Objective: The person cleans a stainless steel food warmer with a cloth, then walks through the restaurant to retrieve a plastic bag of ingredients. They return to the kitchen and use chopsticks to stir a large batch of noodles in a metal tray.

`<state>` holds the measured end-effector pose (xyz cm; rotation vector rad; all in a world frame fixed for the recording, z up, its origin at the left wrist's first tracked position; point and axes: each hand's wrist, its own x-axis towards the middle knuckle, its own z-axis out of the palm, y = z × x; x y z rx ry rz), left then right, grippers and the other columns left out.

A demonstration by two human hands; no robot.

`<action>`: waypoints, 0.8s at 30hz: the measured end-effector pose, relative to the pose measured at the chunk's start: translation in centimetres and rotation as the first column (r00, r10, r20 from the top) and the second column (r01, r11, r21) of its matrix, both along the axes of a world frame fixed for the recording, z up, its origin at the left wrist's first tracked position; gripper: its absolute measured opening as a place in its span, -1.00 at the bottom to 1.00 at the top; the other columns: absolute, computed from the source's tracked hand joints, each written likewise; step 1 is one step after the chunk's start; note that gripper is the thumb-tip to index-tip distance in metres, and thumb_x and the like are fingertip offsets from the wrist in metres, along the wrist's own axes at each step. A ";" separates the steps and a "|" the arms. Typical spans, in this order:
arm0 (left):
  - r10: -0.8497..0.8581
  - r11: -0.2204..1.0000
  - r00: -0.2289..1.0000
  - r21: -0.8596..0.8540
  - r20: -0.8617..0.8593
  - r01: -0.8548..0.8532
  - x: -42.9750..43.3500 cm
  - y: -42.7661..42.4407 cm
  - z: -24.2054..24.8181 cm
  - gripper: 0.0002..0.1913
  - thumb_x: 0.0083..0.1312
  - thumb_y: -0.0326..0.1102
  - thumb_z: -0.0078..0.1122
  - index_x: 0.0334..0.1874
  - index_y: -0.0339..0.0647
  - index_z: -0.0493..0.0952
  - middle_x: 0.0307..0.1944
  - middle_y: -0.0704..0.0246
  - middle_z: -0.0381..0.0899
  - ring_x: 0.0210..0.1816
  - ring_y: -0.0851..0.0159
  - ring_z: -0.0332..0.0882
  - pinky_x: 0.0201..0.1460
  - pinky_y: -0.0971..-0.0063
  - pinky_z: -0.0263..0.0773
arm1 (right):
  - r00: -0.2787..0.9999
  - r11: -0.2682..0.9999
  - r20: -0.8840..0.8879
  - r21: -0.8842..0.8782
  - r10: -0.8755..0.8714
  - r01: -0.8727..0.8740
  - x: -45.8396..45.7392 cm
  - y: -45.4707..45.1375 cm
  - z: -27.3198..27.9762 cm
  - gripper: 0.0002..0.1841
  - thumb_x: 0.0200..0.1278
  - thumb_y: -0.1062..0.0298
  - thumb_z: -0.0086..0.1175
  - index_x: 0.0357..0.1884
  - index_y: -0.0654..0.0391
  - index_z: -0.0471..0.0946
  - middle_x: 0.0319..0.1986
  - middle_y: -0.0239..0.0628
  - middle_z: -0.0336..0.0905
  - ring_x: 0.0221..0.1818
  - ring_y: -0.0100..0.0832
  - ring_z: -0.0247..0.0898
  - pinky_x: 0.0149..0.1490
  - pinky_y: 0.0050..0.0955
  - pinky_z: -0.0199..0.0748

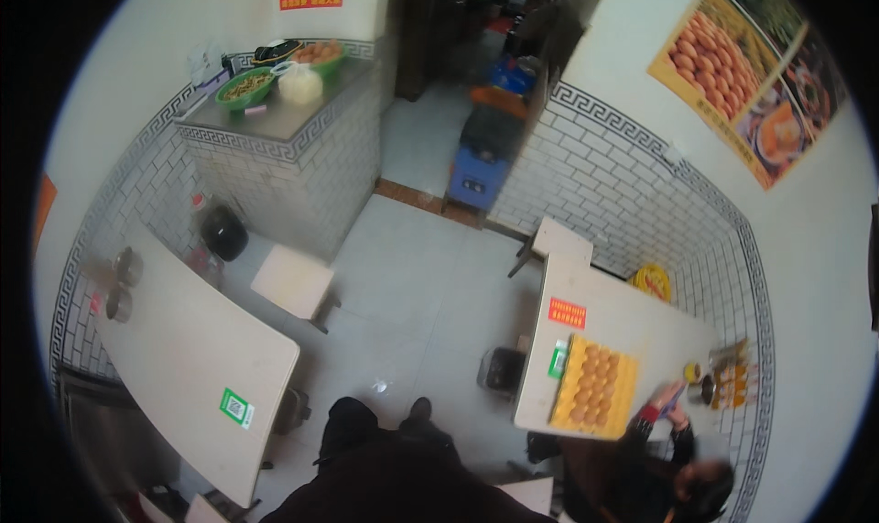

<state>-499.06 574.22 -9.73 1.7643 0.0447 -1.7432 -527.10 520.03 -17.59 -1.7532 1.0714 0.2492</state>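
Observation:
Neither of my hands is in view; my dark-clothed body and legs fill the bottom middle. Before me stretches a grey tiled floor (pixel 391 282) leading to a doorway (pixel 426 131). To my right stands a pale table (pixel 632 303) bearing a yellow egg tray (pixel 631 385) with rows of brown eggs (pixel 595 385). On my left is another pale table (pixel 199 358), with a green and white printed code card (pixel 236 407) near its edge and two metal containers (pixel 119 304) at its far end.
A seated person (pixel 638 475) holds a phone (pixel 673 401) at the right table. Pale stools (pixel 292 280) stand beside the tables. The tiled counter (pixel 275 121) carries a green basket (pixel 245 89), a white bag (pixel 301 83) and a bowl of eggs (pixel 317 52). A blue bin (pixel 477 172) narrows the doorway.

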 end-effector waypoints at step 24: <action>0.191 0.980 0.969 -0.034 -0.155 -0.198 32.4 -25.6 -1.6 -0.59 0.48 -0.04 -0.13 0.07 -0.22 0.55 0.00 0.20 0.66 -0.05 0.19 0.62 0.07 0.28 0.45 | 0.992 0.990 -0.100 0.121 0.080 -0.068 35.6 -23.7 1.2 -0.87 0.13 0.33 0.14 -0.33 0.11 0.64 -0.25 -0.24 0.64 -0.14 -0.23 0.55 -0.02 -0.25 0.49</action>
